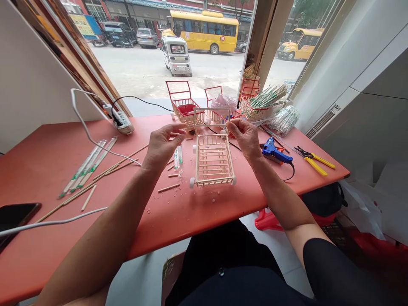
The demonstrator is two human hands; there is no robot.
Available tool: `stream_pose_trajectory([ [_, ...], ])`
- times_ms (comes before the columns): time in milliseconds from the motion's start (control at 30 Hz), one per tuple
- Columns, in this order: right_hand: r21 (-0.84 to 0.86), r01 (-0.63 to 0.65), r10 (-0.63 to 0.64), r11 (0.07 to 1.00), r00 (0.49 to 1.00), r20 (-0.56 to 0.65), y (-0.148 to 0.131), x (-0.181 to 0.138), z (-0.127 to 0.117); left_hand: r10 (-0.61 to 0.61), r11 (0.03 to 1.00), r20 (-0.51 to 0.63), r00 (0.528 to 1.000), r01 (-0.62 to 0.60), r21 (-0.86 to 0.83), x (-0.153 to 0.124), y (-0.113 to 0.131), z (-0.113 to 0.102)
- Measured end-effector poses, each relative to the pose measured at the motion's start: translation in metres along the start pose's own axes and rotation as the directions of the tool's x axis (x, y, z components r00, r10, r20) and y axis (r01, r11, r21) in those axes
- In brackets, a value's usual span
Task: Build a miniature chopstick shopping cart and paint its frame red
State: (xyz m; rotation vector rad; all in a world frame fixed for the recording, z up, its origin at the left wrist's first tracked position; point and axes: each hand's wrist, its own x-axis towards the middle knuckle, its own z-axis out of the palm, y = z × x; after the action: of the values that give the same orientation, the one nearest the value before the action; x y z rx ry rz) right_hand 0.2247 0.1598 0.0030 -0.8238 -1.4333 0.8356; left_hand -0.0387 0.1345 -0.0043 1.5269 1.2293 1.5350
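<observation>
A miniature shopping cart (213,158) made of pale wooden sticks stands in front of me, with small white wheels and a raised handle frame at its far end. My right hand (246,137) pinches the right post of that handle between thumb and forefinger. To the left of the handle, my left hand (164,143) hovers with its fingers apart and nothing visible in them. Short cut sticks (168,188) and crumbs lie on the pink table (178,221) beside the cart.
Red-trimmed carts (186,106) stand at the back, one (251,102) filled with wrapped sticks. On the right lie a blue glue gun (276,151) and yellow-handled pliers (314,161). Wrapped sticks (87,168), a white cable (92,138), a power strip (123,123) and a phone (19,216) are left.
</observation>
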Motion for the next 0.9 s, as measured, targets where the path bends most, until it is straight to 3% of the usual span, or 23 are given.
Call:
stream_pose_trajectory([
  [100, 0.025, -0.025, 0.025, 0.999, 1.000, -0.003, -0.004, 0.005, -0.001, -0.002, 0.994, 0.159, 0.987, -0.015, 0.105, 0.001, -0.010, -0.002],
  [200, 0.059, -0.026, 0.026, 0.998, 1.000, 0.013, -0.009, 0.013, -0.001, 0.027, 0.984, 0.334, 0.942, -0.084, 0.157, 0.000, -0.015, -0.002],
  [300, 0.099, -0.041, 0.038, 0.994, 0.999, 0.033, -0.015, 0.025, 0.000, 0.085, 0.974, 0.401, 0.912, -0.161, 0.162, -0.002, -0.017, -0.002],
  [400, 0.149, -0.051, 0.046, 0.988, 0.998, 0.042, -0.018, 0.035, 0.004, 0.145, 0.962, 0.341, 0.929, -0.212, 0.170, -0.007, -0.021, -0.001],
  [567, 0.201, -0.023, 0.003, 0.979, 0.995, 0.098, -0.017, 0.046, 0.021, 0.150, 0.966, 0.152, 0.977, -0.177, 0.188, -0.017, -0.025, -0.002],
  [900, 0.132, 0.062, -0.077, 0.989, 0.991, 0.110, -0.008, 0.059, 0.050, 0.162, 0.946, -0.035, 0.986, -0.146, 0.290, -0.025, -0.022, 0.013],
])
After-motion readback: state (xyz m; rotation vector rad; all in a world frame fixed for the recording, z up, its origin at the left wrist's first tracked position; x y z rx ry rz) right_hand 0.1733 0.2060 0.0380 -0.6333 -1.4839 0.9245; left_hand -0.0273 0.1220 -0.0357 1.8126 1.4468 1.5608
